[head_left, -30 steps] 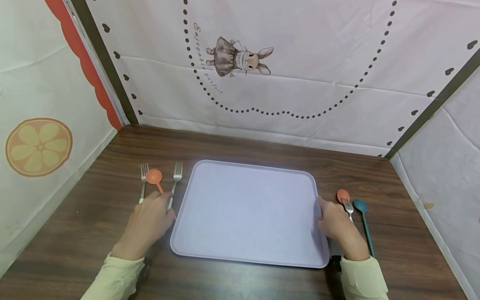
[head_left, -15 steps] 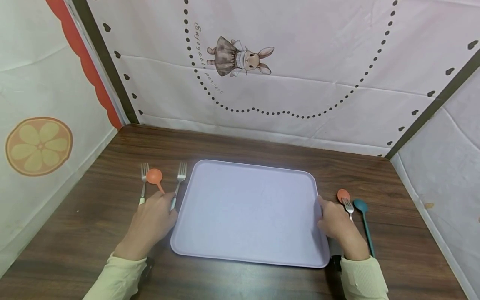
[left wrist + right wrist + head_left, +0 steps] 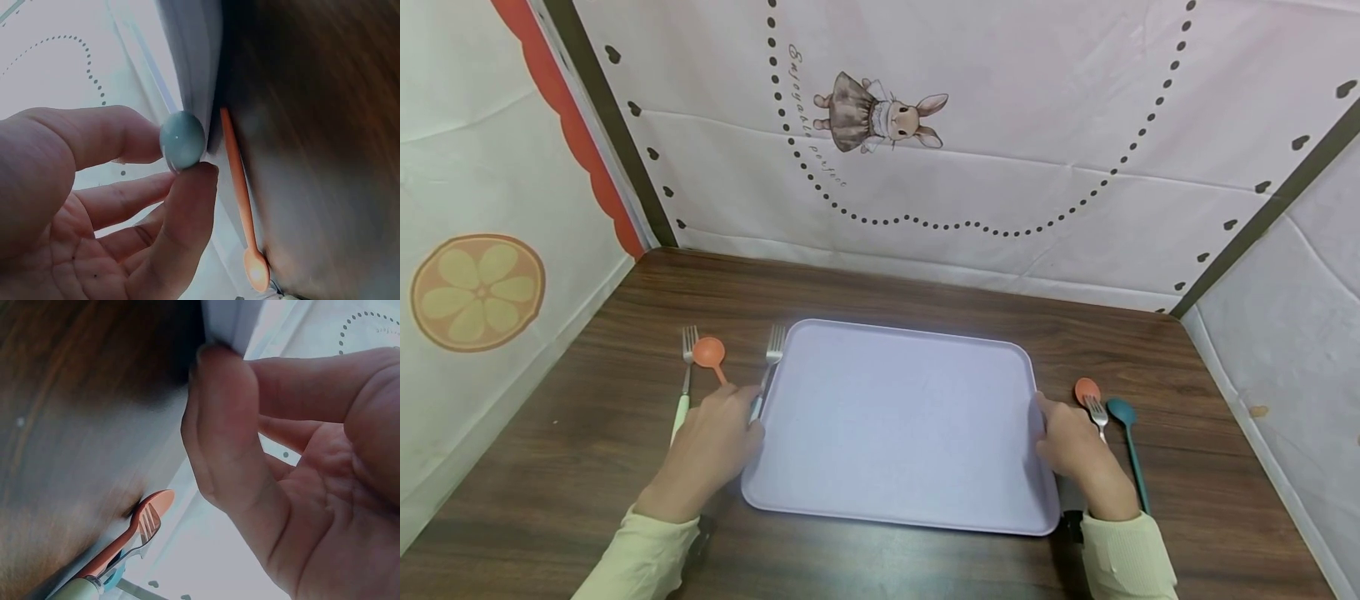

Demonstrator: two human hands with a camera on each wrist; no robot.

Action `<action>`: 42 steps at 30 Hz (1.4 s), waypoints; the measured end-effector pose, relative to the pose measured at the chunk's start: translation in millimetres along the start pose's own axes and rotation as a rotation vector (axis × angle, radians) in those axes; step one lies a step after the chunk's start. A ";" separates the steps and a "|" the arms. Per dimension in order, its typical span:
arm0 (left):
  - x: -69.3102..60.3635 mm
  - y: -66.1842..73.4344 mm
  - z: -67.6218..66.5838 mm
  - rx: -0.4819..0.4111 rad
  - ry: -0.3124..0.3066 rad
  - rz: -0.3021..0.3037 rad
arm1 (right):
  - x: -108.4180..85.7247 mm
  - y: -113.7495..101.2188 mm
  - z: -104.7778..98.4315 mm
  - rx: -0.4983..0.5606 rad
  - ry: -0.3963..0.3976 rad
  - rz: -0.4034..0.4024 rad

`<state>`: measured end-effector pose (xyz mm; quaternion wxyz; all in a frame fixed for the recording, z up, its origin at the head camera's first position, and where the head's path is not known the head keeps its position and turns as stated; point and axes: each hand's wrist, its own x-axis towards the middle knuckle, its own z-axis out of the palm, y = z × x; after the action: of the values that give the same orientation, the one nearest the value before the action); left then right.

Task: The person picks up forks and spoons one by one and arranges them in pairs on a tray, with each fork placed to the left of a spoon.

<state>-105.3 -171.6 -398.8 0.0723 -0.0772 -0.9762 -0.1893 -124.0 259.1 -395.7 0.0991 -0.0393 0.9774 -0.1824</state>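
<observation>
Between thumb and fingertips, my left hand (image 3: 713,442) pinches a fork (image 3: 774,350) at the tray's left rim, tines pointing away from me. Its pale blue handle end (image 3: 182,140) faces the left wrist camera. The lavender tray (image 3: 895,433) lies flat in the middle, with nothing on it. My right hand (image 3: 1075,443) pinches the tray's right edge, and the right wrist view shows thumb and index finger at the rim. Left of the left hand lie a green-handled fork (image 3: 682,408) and an orange spoon (image 3: 708,353), whose handle is partly hidden by that hand in the head view.
Beyond the right hand lie an orange spoon (image 3: 1086,388), a fork (image 3: 1097,412) overlapping it and a teal spoon (image 3: 1122,411). All rest on a dark wooden table (image 3: 880,287). Printed white cloth walls (image 3: 1015,125) stand at the back and both sides.
My left hand has slid right with the fork, from beside the orange spoon to the tray's left rim. More of the green-handled fork shows. The right hand and tray have stayed still.
</observation>
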 end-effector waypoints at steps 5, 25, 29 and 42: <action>0.5 0.9 0.3 0.007 0.000 0.007 | 0.1 -0.9 -0.5 0.010 0.002 -0.008; 1.9 8.8 3.2 0.018 -0.034 0.046 | 1.0 0.2 0.3 0.004 0.007 0.006; 2.3 10.8 3.2 0.019 -0.047 0.041 | 0.5 0.5 0.6 0.007 0.010 0.002; 2.2 17.0 5.7 0.026 -0.066 0.047 | -0.6 -0.2 0.5 0.014 0.015 0.002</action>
<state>-105.0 -153.7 -397.6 0.0457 -0.1055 -0.9783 -0.1723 -123.3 258.9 -395.9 0.0919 -0.0363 0.9769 -0.1894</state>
